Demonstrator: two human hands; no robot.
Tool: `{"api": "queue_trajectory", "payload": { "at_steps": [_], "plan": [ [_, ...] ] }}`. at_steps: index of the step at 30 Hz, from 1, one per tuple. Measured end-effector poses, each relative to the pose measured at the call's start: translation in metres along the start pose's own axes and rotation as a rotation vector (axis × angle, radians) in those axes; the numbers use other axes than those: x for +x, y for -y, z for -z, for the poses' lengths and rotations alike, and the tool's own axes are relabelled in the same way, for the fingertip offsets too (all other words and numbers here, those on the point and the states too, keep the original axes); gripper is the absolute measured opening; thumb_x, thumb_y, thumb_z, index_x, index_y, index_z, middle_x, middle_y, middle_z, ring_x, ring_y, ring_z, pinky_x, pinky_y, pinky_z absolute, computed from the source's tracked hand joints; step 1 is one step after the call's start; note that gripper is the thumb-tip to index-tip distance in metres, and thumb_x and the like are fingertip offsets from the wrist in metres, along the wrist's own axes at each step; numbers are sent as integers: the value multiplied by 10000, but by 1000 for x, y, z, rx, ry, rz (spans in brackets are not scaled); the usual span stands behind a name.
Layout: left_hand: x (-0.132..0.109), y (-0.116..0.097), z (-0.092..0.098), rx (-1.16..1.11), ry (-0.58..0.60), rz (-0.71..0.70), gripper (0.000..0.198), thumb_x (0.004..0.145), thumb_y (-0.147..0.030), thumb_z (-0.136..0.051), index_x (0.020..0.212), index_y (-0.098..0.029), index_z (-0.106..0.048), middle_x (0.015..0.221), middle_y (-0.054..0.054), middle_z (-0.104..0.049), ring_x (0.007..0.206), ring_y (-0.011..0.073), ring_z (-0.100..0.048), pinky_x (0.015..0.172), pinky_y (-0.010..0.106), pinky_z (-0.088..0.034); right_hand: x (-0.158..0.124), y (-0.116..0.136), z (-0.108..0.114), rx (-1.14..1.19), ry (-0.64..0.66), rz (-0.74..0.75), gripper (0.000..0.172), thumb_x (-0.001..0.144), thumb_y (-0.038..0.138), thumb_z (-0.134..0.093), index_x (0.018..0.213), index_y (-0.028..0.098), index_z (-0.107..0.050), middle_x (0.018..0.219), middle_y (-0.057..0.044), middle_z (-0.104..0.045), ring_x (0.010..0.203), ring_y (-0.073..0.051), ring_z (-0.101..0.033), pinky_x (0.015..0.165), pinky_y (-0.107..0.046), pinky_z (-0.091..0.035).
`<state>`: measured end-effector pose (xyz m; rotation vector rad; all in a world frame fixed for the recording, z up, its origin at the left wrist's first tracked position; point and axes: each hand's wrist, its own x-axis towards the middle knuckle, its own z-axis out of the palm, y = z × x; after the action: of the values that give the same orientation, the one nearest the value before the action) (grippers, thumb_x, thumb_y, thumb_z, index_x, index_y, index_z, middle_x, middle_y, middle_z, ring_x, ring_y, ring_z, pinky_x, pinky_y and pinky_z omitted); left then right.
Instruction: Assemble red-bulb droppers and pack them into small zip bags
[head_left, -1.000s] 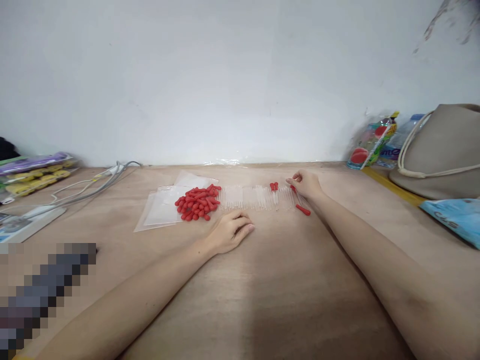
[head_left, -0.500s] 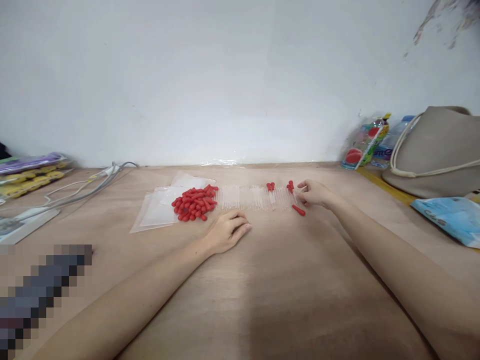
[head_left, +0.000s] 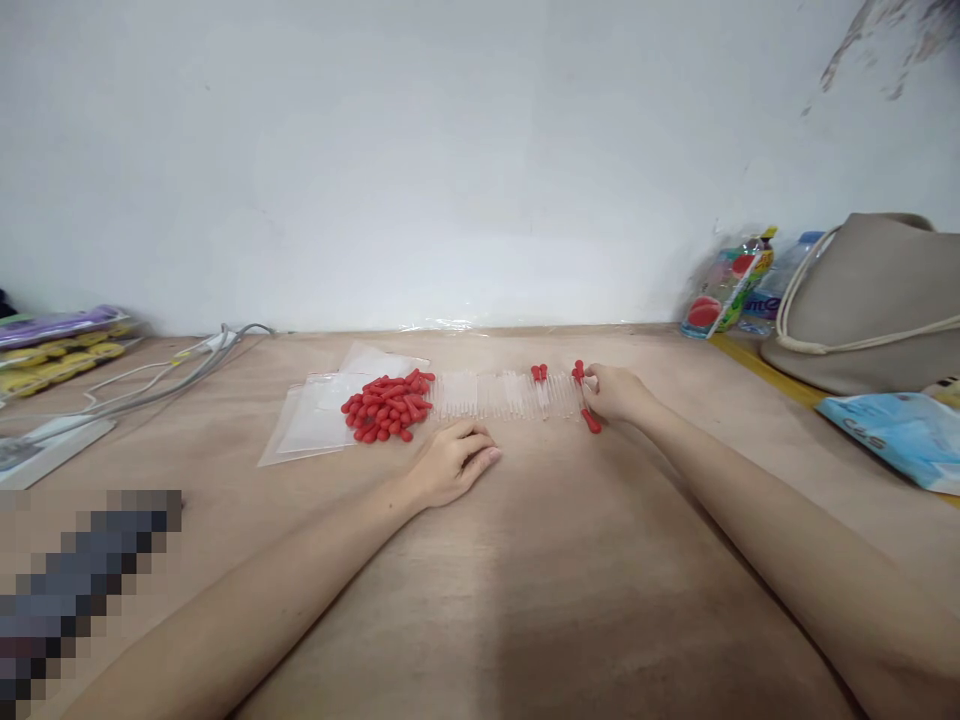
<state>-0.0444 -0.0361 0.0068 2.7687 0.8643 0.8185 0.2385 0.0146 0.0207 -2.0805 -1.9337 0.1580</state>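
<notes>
Head: pkt [head_left: 892,442] reads "C&S", L hand [head_left: 454,463] loosely open, R hand [head_left: 616,392] @droppers [head_left: 579,371], grip unclear.

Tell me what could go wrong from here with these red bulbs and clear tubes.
The right hand is at the right end of the row of clear tubes, so a nudge might knock them out of line. The left hand rests close in front of that row and might brush it if it shifts. The piled red bulbs lie loose, partly over the plastic sheets; a tug there could scatter some.
</notes>
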Motion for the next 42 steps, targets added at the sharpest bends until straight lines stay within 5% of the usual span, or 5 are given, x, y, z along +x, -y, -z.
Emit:
{"api": "queue_trajectory", "payload": {
  "at_steps": [17, 24, 34, 38, 42],
  "plan": [
    [0, 0, 0, -4, 0, -7, 248, 876, -273, -417, 879, -149, -632, 884, 69, -595, 820, 160, -554, 748, 304, -454, -3, 2, -4, -109, -23, -5, 274, 762, 280, -464, 946, 132, -604, 935, -167, -608, 830, -259, -592, 661, -306, -416],
    [0, 1, -1, -9, -11, -14, 255, 876, -282, -415, 877, -155, -635, 873, 70, -596, 815, 165, -558, 744, 310, -457, -4, 1, -6, -85, -14, 16, 434, 759, 237, -450, 1189, 219, -503, 1033, -133, -555, 861, -250, -579, 678, -314, -418],
    [1, -1, 1, 0, 9, -12, 247, 879, -275, -410, 865, -153, -624, 872, 62, -590, 809, 160, -547, 744, 302, -441, 1, -8, -10, 21, -107, 13, 413, 731, 223, -486, 1135, 149, -523, 977, -123, -581, 871, -217, -565, 721, -282, -405],
    [0, -1, 1, 23, -9, -8, 227, 872, -269, -418, 893, -160, -616, 889, 61, -593, 822, 165, -540, 758, 315, -433, -1, -8, -9, 80, -182, -31, 334, 740, 235, -468, 1048, 140, -555, 924, -99, -615, 825, -193, -568, 659, -258, -399],
    [0, 0, -1, 102, -127, 32, 174, 832, -259, -471, 892, -169, -608, 900, 60, -590, 846, 186, -511, 768, 342, -409, -19, -3, -2, 85, -164, -66, 237, 748, 402, -483, 728, 194, -595, 720, -42, -630, 651, -171, -557, 526, -246, -349]
  ]
}}
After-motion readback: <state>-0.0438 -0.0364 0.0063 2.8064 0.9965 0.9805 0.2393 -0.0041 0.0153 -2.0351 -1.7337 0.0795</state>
